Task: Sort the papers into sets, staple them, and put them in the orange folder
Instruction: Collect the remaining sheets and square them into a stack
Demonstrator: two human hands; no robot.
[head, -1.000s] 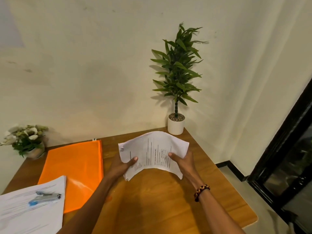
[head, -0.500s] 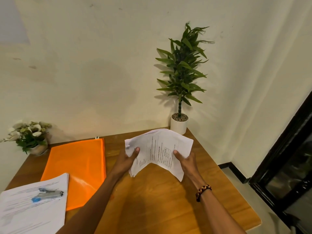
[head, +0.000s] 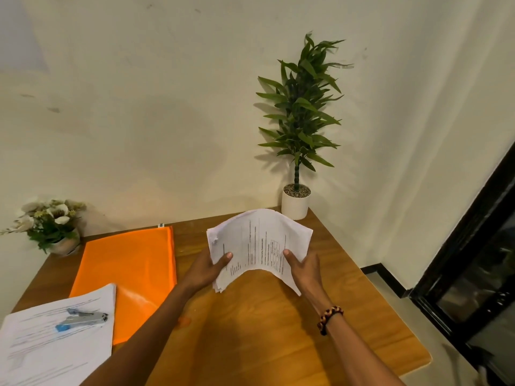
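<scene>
Head view: my left hand (head: 207, 270) and right hand (head: 305, 270) clamp the bowed paper set (head: 259, 243) above the table (head: 264, 330); I should square edges before reaching for the stapler (head: 83, 319).

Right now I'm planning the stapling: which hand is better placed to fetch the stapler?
Left. The stapler lies on the paper pile at the table's left, beyond the left hand; the right hand would cross over.

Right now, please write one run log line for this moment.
both hands hold paper set above table | stapler untouched | orange folder flat
</scene>
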